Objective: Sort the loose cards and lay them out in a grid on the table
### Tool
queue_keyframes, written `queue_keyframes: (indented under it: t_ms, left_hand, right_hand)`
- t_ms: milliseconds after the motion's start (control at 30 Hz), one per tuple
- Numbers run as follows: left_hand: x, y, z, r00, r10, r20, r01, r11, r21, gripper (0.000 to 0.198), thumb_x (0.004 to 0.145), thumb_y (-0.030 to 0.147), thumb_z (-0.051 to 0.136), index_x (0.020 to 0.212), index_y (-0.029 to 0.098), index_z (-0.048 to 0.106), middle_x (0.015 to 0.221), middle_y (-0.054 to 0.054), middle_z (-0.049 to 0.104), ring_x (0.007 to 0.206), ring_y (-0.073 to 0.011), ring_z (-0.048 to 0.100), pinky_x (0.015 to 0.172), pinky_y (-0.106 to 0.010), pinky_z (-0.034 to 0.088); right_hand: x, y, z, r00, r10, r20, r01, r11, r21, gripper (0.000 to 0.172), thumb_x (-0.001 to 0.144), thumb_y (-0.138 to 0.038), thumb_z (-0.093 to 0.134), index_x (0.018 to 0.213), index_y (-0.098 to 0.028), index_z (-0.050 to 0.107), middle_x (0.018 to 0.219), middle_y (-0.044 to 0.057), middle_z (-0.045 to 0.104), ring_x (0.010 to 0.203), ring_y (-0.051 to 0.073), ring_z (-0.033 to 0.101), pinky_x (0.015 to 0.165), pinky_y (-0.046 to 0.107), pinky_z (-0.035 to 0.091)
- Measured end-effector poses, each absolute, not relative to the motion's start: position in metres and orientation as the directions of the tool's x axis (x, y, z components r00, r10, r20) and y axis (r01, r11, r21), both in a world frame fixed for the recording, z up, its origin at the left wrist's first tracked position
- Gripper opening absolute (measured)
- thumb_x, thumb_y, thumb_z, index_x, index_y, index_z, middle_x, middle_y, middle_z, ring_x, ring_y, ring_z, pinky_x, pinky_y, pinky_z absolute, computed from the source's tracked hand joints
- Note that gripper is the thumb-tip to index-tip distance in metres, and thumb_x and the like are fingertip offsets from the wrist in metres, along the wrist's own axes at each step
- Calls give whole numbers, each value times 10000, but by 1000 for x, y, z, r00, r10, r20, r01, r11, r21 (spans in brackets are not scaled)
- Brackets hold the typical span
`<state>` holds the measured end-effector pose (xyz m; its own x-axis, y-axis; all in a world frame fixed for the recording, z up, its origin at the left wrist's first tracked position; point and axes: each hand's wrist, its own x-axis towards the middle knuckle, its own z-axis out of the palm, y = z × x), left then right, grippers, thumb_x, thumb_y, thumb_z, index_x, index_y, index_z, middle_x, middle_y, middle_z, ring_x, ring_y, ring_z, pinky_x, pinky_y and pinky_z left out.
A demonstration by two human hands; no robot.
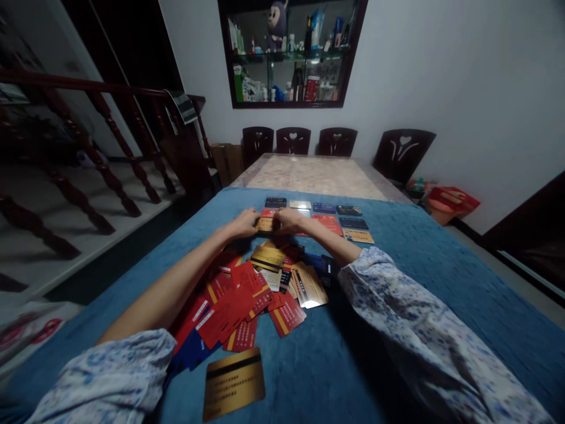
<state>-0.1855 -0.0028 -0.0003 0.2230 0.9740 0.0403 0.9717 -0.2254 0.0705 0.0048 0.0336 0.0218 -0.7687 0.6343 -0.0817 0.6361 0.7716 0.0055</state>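
Both hands reach forward over a blue cloth (318, 365). A gold card (265, 225) lies between them, below a red card. My left hand (245, 223) has its fingers closed at the card's left edge. At its right edge is my right hand (289, 220), fingers bent and pressed together. Around them stand rows of cards, with a red card (326, 224), a dark blue card (324, 208) and a yellow card (358, 236) on the right. Nearer me is a loose heap of red cards (232, 309), gold cards (268, 258) and blue ones. One gold card (234, 384) lies apart in front.
Beyond the cloth the patterned tabletop (309, 174) continues toward several dark chairs (293, 141). A wooden railing (106, 153) runs along the left. At the right, a red bag (454, 200) sits on the floor beside the table.
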Motion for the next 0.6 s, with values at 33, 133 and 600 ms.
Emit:
queue_keyframes:
  t_ms: [33, 133, 600]
  left_hand:
    - [-186, -1, -1, 220, 975, 31, 973, -222, 59, 386, 729, 156, 640, 1111, 151, 696, 1176, -106, 658, 1092, -257, 636, 958, -300, 511]
    - [-186, 2, -3, 214, 977, 18, 976, -215, 35, 355, 732, 165, 640, 1080, 159, 711, 1138, -94, 690, 1057, -252, 652, 922, -283, 519]
    - [-186, 8, -10, 197, 979, -57, 977, -191, 97, 310, 689, 119, 610, 975, 164, 720, 950, -50, 748, 916, -216, 678, 783, -233, 517]
  right_hand:
    - [3, 35, 22, -765, 637, -95, 639, 769, 4, 329, 803, -218, 697, 1110, -143, 790, 1125, 131, 777, 1056, 238, 717, 858, 231, 515]
    - [1, 38, 22, -759, 637, -132, 643, 766, 2, 352, 810, -227, 691, 1146, -177, 784, 1153, 114, 776, 1044, 235, 730, 841, 228, 524]
    - [-10, 47, 9, -715, 678, -171, 678, 732, 66, 371, 847, -236, 654, 1176, -100, 756, 1192, 187, 753, 1081, 276, 729, 783, 236, 528]
